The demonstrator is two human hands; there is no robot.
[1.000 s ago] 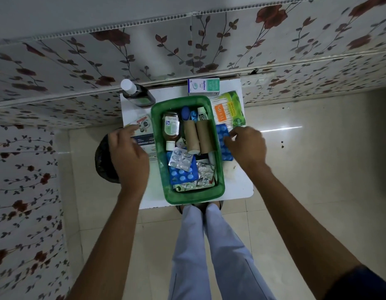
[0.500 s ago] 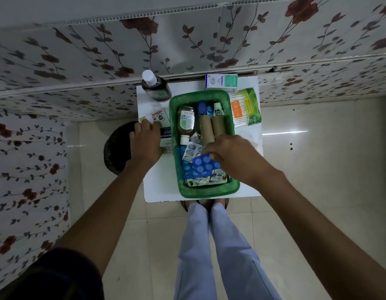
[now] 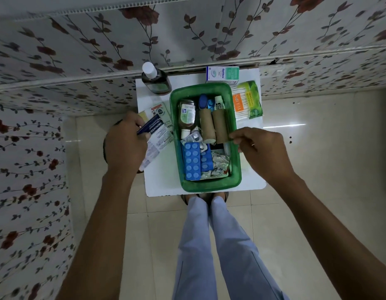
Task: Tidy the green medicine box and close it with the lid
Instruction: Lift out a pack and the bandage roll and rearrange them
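Green medicine box [image 3: 206,182] sits mid-table, lid off — no lid in view. Inside: blue blister strips [image 3: 193,161] at the 7 o'clock corner, two brown rolls [image 3: 213,126] centre, a small bottle [image 3: 187,114] toward 11.

Left hand [image 3: 124,146] at the box's 9 o'clock, fingers pinched on a blue-and-white packet [image 3: 157,132], partly lifted off the loose packs beneath. Right hand [image 3: 259,148] at 3 o'clock, fingertips drawn together at the box rim beside the nearer roll; whether it grips anything, cannot tell.

Judgement: packet goes in next. Lay it flat along the 9 o'clock wall or over the blisters — not propped on the rolls — so nothing stands above the rim when the lid goes on. Right hand should steady the box.
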